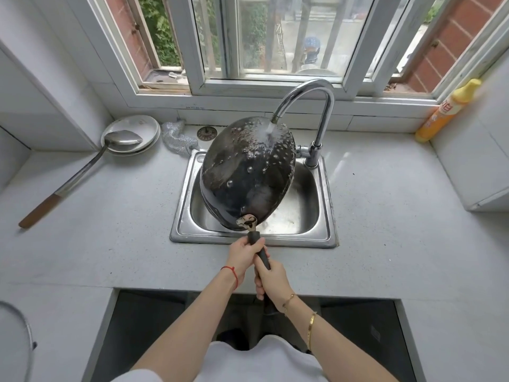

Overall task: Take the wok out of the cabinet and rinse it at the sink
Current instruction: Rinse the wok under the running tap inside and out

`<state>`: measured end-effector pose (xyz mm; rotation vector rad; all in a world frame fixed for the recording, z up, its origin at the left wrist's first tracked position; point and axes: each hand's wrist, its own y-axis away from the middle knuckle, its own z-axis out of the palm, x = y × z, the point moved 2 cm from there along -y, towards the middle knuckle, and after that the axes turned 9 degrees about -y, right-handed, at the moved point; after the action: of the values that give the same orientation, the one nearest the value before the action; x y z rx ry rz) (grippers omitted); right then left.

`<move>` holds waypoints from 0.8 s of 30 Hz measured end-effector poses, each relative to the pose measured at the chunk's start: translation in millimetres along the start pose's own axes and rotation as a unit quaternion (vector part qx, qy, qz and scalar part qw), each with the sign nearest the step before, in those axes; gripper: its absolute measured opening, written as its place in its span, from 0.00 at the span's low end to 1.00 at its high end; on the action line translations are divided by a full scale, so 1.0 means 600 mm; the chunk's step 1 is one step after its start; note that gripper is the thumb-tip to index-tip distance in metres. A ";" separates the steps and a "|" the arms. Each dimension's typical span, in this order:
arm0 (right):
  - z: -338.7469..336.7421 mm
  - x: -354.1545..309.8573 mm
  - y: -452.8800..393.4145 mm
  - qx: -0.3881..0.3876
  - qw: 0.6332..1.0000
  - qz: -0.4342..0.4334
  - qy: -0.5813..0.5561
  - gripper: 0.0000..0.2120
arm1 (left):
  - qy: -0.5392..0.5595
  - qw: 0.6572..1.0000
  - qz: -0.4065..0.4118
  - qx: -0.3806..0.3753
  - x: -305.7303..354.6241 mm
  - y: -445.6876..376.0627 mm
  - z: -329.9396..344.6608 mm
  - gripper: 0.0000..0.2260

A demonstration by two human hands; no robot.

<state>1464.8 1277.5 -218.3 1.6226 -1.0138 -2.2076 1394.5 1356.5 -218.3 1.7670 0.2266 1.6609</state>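
Note:
The black wok is held upside down and tilted over the steel sink, its dark underside facing me. Water runs from the chrome faucet onto the far part of the wok and splashes into drops. The wok's black handle points toward me. My left hand grips the handle near the wok. My right hand grips it just behind, closer to my body. The wok hides most of the sink basin.
On the counter to the left lie a metal ladle with a wooden handle and stacked plates. A steel scourer and a drain strainer sit behind the sink. An orange detergent bottle stands at the right.

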 end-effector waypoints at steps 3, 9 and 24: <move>-0.007 -0.002 -0.003 -0.004 1.000 0.002 0.001 0.20 | -0.013 1.000 0.002 0.007 0.002 -0.004 0.006 0.05; -0.026 -0.004 -0.010 -0.013 1.000 0.003 0.005 0.20 | -0.030 0.999 -0.006 0.015 0.005 -0.013 0.020 0.06; -0.018 -0.019 -0.030 -0.010 0.999 0.011 -0.047 0.22 | -0.065 0.997 0.025 0.021 0.041 -0.028 0.031 0.04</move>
<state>1482.6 1292.8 -223.2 1.5031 -1.0248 -2.2918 1421.3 1376.1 -207.1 1.9192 0.1605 1.5800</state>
